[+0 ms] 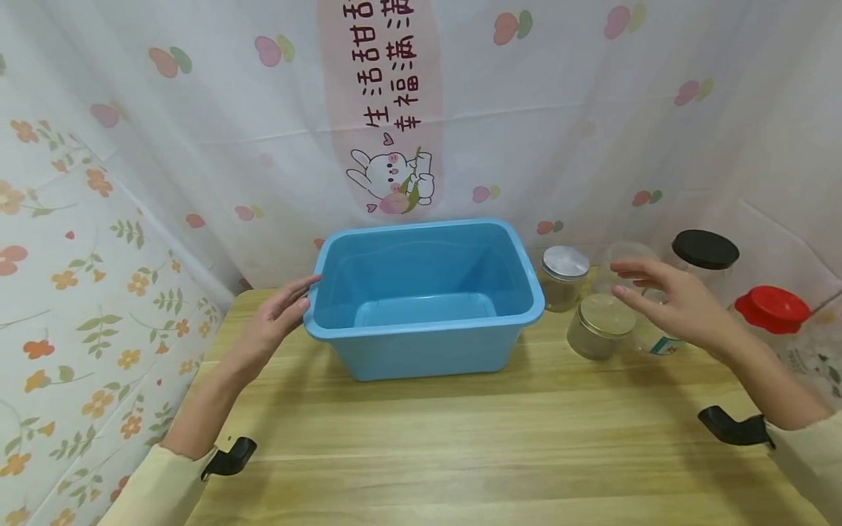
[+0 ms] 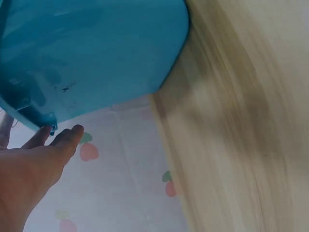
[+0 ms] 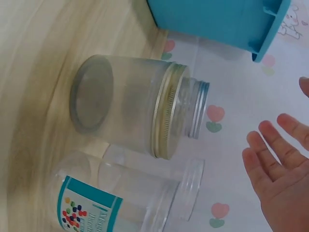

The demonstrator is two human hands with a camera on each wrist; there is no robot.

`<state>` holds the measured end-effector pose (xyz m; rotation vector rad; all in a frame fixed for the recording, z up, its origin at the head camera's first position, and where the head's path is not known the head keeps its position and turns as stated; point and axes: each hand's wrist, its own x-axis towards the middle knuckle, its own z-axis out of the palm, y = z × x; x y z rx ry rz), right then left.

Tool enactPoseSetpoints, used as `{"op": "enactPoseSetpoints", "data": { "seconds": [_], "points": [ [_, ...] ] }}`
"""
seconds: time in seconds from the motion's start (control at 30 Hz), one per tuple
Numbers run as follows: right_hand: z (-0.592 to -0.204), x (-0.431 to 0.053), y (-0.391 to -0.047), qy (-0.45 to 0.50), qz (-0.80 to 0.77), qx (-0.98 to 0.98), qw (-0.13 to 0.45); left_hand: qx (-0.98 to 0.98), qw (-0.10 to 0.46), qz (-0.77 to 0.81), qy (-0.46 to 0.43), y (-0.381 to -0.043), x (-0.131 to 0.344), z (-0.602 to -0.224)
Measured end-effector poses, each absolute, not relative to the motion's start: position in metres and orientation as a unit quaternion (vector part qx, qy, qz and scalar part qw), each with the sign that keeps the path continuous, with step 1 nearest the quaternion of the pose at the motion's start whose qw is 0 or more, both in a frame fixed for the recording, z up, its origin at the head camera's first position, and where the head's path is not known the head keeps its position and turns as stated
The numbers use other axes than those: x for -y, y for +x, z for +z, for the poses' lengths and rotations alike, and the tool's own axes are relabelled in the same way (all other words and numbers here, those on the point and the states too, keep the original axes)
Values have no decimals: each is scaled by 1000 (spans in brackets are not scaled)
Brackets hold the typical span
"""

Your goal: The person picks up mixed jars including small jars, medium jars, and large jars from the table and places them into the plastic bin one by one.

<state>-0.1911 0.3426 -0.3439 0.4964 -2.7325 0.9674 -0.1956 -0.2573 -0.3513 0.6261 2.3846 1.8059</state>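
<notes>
With fingers extended, my left hand (image 1: 276, 318) is touching the blue tub (image 1: 427, 354) on the far worktop (image 1: 460, 453); my right hand (image 1: 674, 299) is hovering empty, fingers loosely parted, near the gold-lidded jar (image 1: 600, 327)

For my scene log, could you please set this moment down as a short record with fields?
Surface: wooden table
Container: blue bin, upright on the table
Left hand: fingertips at the bin's left rim
Right hand: raised among the jars, holding nothing
Jars, right of the bin: silver-lidded jar, gold-lidded jar, clear jar with a teal label, black-lidded jar, red-lidded jar
Backdrop: printed cloth
</notes>
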Motion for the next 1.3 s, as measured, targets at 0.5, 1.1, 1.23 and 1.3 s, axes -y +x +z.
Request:
{"op": "enactPoseSetpoints", "data": {
  "seconds": [0.5,1.1,1.23,1.3],
  "points": [
    [-372,-342,-188,214,253,936,122,-783,63,590,186,-198,255,-366],
    [-393,-340,-202,239,216,940,115,-791,90,579,178,-200,252,-368],
    [-395,-338,-205,235,217,941,109,-787,91,583,179,-200,250,-368],
    [-395,-336,-207,233,213,943,107,-787,90,583,179,-201,250,-368]
  ]
}}
